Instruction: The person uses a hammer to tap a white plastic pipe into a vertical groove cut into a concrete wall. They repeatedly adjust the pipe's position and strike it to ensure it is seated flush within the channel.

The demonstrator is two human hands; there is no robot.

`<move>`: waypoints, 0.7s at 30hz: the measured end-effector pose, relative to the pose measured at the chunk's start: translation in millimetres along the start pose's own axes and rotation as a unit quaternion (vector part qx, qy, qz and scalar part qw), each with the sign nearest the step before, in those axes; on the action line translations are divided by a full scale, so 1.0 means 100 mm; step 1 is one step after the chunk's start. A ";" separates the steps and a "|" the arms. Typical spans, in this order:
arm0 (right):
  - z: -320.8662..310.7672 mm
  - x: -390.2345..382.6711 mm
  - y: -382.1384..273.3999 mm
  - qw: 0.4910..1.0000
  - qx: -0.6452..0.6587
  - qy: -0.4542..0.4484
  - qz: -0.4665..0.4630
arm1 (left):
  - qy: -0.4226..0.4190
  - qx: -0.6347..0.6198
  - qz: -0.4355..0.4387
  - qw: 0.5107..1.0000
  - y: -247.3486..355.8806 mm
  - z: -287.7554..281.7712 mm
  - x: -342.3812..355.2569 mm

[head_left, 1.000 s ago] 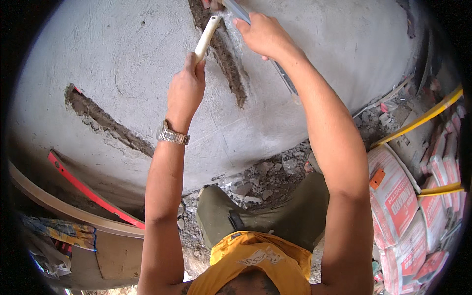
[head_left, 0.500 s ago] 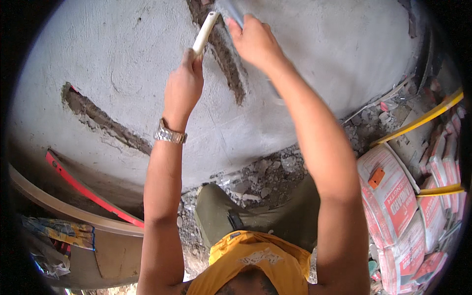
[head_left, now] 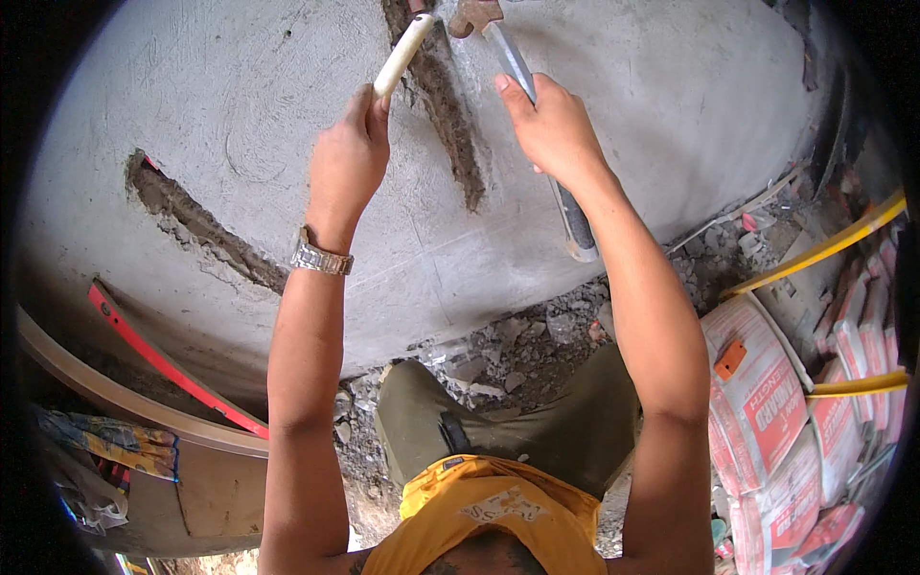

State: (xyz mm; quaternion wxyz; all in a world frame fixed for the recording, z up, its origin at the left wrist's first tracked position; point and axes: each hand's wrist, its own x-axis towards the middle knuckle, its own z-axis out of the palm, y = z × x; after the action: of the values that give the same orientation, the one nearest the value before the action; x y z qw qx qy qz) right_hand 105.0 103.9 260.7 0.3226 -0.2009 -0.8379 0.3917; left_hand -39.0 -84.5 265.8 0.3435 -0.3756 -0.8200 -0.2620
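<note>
My left hand [head_left: 351,144] is closed round the lower end of a cream-white rod [head_left: 403,56] with a small dark hole near its upper end. The rod slants up over a rough channel [head_left: 450,125] cut into the grey wall. In my right hand [head_left: 561,125] is a hammer [head_left: 513,59], gripped partway along its grey shaft. Its rusty brown head is up at the top edge, right of the rod's end and apart from it. The dark grip end of the hammer sticks out below my hand.
Another chiselled channel [head_left: 206,230] runs across the plastered wall [head_left: 259,96] at left. Rubble [head_left: 517,350] lies along the wall's foot. A red level-like bar [head_left: 172,359] leans at lower left. Stacked red-and-white bags [head_left: 757,402] and yellow strips [head_left: 815,257] are at right.
My right hand has swung right and down with the hammer, away from the rod, so the hammer's head now shows. The left hand has shifted slightly, still holding the rod.
</note>
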 end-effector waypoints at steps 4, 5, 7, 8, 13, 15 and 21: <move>0.02 -0.05 -0.16 0.992 0.025 0.087 -0.092 | -0.002 0.067 0.021 0.997 -0.04 0.11 -0.06; -0.01 -0.08 -0.27 0.986 0.035 0.109 -0.117 | 0.005 0.069 0.025 0.997 -0.05 0.13 -0.07; 0.06 -0.05 -0.40 0.968 0.077 0.162 -0.174 | 0.020 0.074 0.031 0.997 -0.08 0.15 -0.09; 0.12 -0.01 -0.42 0.953 0.105 0.194 -0.206 | 0.023 0.070 0.033 0.997 -0.09 0.18 -0.10; 0.26 0.32 -0.12 0.993 -0.079 0.054 -0.066 | -0.006 0.053 -0.014 0.998 -0.01 0.24 -0.08; 0.13 0.28 -0.21 1.000 0.002 0.013 -0.010 | -0.014 0.052 -0.004 0.999 -0.04 0.20 -0.09; 0.02 0.02 -0.54 0.968 0.086 0.172 -0.161 | -0.005 0.058 0.004 0.998 -0.11 0.27 -0.14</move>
State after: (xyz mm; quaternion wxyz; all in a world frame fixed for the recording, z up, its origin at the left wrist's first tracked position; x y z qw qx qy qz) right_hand 97.2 71.2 302.9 0.5370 -0.0988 -0.7543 0.3647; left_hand -51.1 -78.5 236.1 0.3614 -0.3597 -0.8341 -0.2102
